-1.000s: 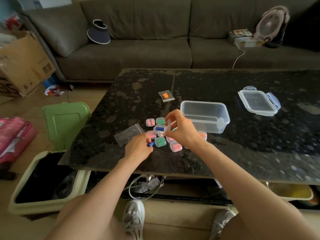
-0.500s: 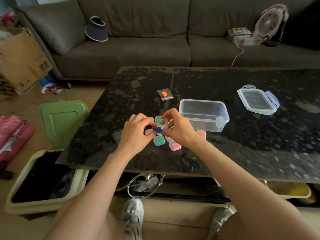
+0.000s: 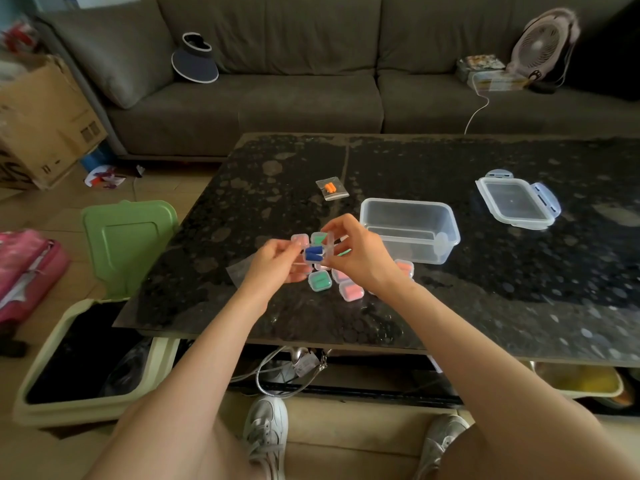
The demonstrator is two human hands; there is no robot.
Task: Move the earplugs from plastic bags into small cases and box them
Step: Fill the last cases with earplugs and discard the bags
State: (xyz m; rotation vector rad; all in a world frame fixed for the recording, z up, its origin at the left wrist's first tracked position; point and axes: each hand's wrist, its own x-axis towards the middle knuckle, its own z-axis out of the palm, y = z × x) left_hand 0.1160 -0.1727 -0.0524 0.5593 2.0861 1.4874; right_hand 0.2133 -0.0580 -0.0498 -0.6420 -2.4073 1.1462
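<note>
A small clear case with two blue earplugs (image 3: 314, 253) inside is held above the dark table (image 3: 450, 289), its lid up. My left hand (image 3: 277, 263) pinches its left side and my right hand (image 3: 353, 252) holds its right side and lid. Under the hands lie several closed small cases with green (image 3: 319, 281) and pink (image 3: 351, 291) earplugs. An empty plastic bag (image 3: 237, 270) lies partly hidden behind my left hand. A bag with orange earplugs (image 3: 331, 188) sits farther back. The clear plastic box (image 3: 410, 228) stands open to the right, its lid (image 3: 517, 200) beyond.
A cream bin (image 3: 69, 358) with a raised green lid (image 3: 126, 237) stands by the table's left edge. A grey sofa (image 3: 311, 81) runs behind the table, carrying a visor cap (image 3: 194, 58) and a small fan (image 3: 542, 43). A cardboard box (image 3: 41, 123) is at far left.
My left hand came up from the table with a blue earplug to the case held in my right hand. Two blue earplugs now lie in the case, and both hands hold it.
</note>
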